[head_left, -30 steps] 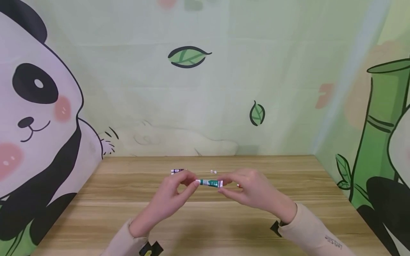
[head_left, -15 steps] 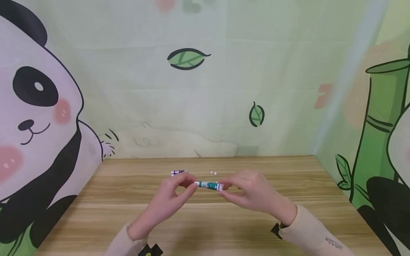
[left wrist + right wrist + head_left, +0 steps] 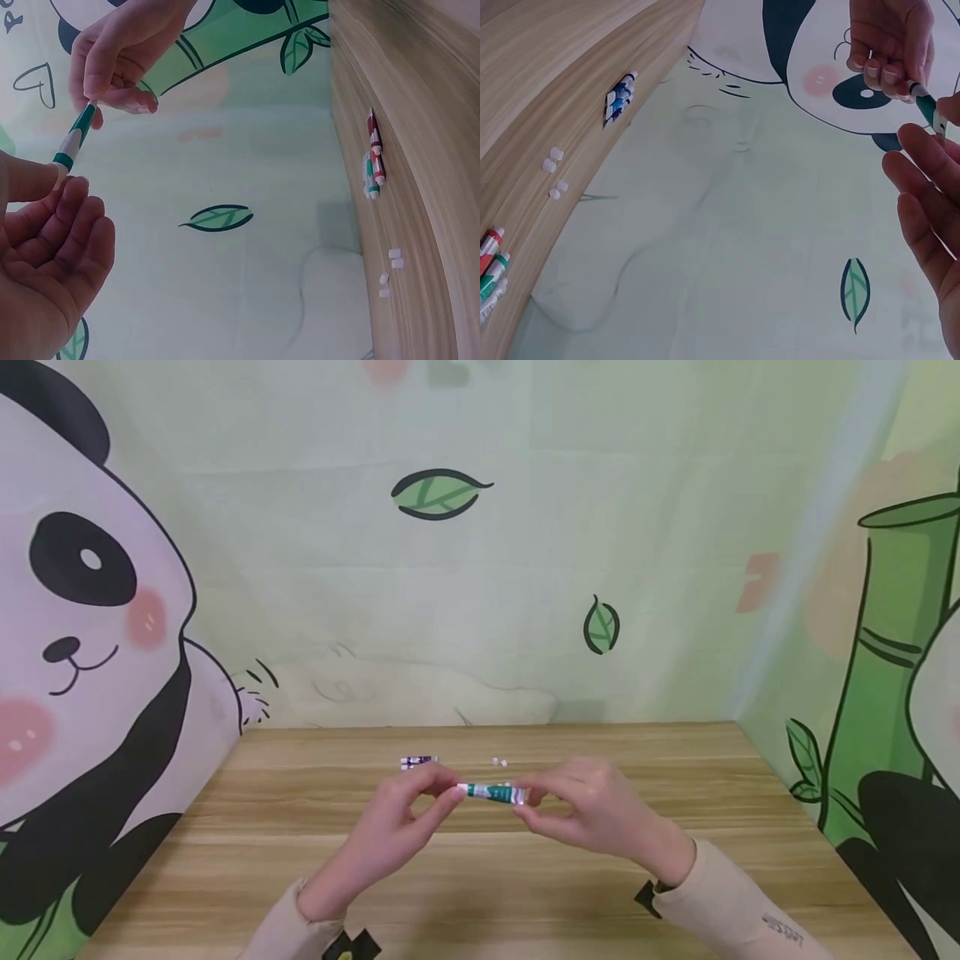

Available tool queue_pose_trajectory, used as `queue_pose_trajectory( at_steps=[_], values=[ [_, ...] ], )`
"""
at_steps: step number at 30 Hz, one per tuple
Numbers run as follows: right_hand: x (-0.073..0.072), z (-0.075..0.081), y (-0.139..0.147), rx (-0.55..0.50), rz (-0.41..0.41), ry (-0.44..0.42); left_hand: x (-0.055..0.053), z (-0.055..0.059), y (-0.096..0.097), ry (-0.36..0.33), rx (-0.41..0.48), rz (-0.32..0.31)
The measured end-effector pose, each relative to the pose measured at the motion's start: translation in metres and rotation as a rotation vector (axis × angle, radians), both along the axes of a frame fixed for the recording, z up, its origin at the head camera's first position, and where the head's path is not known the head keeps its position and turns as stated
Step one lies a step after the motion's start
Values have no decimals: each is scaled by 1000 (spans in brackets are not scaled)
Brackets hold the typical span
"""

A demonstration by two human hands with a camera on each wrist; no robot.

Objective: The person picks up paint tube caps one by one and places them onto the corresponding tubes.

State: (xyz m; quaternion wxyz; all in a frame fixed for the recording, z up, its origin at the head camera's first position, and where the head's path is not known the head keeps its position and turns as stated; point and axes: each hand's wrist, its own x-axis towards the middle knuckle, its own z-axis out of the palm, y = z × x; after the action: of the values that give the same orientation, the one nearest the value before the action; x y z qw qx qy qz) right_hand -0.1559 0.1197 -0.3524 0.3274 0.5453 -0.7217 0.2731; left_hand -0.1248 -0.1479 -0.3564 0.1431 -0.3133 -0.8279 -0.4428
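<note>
A small green-and-white paint tube [image 3: 491, 792] is held up level between both hands over the table. My left hand [image 3: 397, 822] pinches its white cap end between thumb and forefinger. At the flat crimped end, my right hand [image 3: 600, 802] pinches the tube with thumb and fingertips. The left wrist view shows the tube [image 3: 75, 139] slanting between the two hands, the left hand's other fingers loosely bent beneath. Seen from the right wrist, the green tube end [image 3: 926, 109] and white part run between the fingertips.
Blue-labelled tubes [image 3: 619, 97] lie grouped on the wooden table [image 3: 300, 860], back left of centre. Several small white pieces, cap-like [image 3: 499, 762], lie beside them. Red and green tubes [image 3: 373, 157] lie farther right. A printed panda backdrop [image 3: 487, 610] stands behind the table.
The tube has turned a little about its length, its crimped end showing a different face. Both hands stay in nearly the same place and keep their pinch.
</note>
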Motion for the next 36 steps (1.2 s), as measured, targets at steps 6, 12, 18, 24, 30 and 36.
queue_pose_trajectory(
  at_steps=[6, 12, 18, 24, 30, 36],
  values=[
    [-3, -3, 0, -19, -1, -8, -2, 0, 0, 2, -3, 8],
    [-6, -5, 0, -40, 14, -37, -4, -1, -2, 2, 0, 22],
    [-8, -6, 0, -60, 10, -84, -8, -3, -5, 48, 0, 35],
    [-11, -7, 1, -71, 10, -99, -15, -8, -11, 77, 13, 65],
    [-15, -7, 4, -80, -11, -91, -23, -12, -20, 63, 15, 111],
    [-17, -10, 8, -103, -14, -91, -27, -16, -27, 39, -11, 146]
  ],
)
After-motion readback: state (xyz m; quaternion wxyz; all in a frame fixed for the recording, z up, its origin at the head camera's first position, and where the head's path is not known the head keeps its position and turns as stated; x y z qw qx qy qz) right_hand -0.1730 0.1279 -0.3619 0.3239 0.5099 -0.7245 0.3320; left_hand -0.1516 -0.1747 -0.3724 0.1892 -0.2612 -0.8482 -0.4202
